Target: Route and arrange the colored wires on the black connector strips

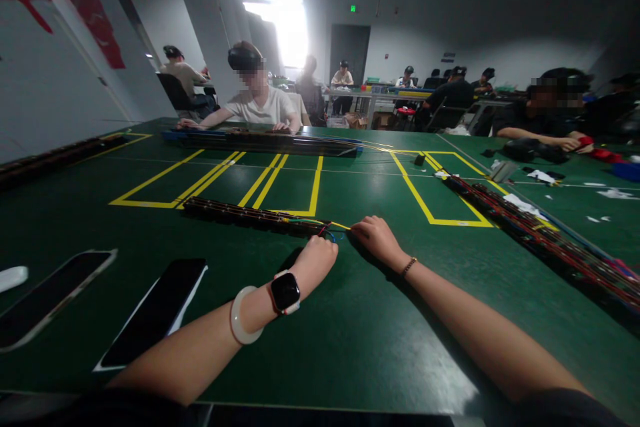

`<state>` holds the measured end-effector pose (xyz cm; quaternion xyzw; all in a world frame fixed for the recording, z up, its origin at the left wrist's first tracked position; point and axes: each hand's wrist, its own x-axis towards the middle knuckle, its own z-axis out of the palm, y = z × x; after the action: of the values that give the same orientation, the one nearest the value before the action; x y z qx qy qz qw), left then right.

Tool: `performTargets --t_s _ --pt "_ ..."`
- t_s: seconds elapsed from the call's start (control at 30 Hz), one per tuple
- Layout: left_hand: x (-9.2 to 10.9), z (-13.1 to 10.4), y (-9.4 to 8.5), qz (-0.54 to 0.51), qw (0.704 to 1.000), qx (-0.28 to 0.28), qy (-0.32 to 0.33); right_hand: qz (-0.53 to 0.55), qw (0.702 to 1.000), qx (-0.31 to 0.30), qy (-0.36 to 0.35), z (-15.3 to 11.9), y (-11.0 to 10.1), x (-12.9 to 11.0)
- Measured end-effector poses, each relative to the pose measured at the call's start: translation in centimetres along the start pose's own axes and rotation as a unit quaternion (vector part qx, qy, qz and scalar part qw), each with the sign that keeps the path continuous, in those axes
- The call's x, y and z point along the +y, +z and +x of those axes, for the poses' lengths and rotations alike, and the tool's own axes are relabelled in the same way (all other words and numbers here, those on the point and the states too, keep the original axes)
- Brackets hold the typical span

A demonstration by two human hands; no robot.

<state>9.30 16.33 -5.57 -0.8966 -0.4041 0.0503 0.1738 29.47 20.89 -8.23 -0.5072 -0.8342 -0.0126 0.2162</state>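
Observation:
A long dark strip with wires along it (245, 213) lies across the green table (360, 327). Coloured wires, among them yellow, green, blue and red, stick out of its right end. My left hand (316, 261), with a watch and a pale bangle on the wrist, is curled beside that end; what its fingers hold, if anything, is hidden. The fingers of my right hand (373, 237) are pinched on the tip of the yellow wire (341, 225), just right of the strip.
Two phones (157, 310) (53, 293) lie at the left. Beyond the yellow tape outlines (314, 197), a seated person works at a long dark assembly (265, 142). Bundles of red wire (550, 233) run along the right. Another person sits at the far right.

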Motion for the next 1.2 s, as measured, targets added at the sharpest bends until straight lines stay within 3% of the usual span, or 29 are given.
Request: performTargets --t_s 0.17,0.3,0.37,0.5,0.57,0.63,0.73,0.83,1.03,1.2 --pt "-0.2 -0.2 -0.5 -0.064 0.998 0.025 0.007 -0.003 1.0 -0.003 -0.003 0.0 0.1 0.1" --pt "-0.3 -0.1 -1.5 -0.194 0.979 0.051 -0.031 -0.003 1.0 -0.004 -0.005 0.1 0.3 0.3" --pt "-0.7 0.1 -1.8 -0.313 0.947 0.037 -0.061 -0.003 1.0 -0.007 -0.005 0.1 0.3 0.3" --pt "-2.2 0.8 -1.9 -0.511 0.851 -0.048 -0.114 0.003 1.0 -0.009 -0.004 0.1 0.2 0.3" --pt "-2.9 0.9 -1.8 -0.473 0.868 -0.016 -0.15 0.007 1.0 -0.01 -0.004 0.1 0.0 0.1" --pt "-3.5 0.8 -1.8 -0.349 0.918 0.032 -0.186 0.009 1.0 -0.01 -0.004 0.1 -0.1 0.0" --pt "-4.0 0.5 -1.7 -0.178 0.961 0.033 -0.211 0.009 1.0 -0.009 -0.003 0.1 -0.2 0.0" --pt "-4.5 0.4 -1.7 -0.134 0.971 0.014 -0.199 0.009 1.0 -0.009 -0.003 0.0 -0.1 0.0" --pt "-5.3 0.4 -1.4 -0.144 0.975 0.022 -0.168 -0.008 1.0 -0.006 -0.018 0.1 -0.3 0.1" --pt "-5.6 0.7 -1.1 -0.162 0.976 0.022 -0.145 -0.128 0.979 -0.029 -0.158 1.9 -1.6 1.0"
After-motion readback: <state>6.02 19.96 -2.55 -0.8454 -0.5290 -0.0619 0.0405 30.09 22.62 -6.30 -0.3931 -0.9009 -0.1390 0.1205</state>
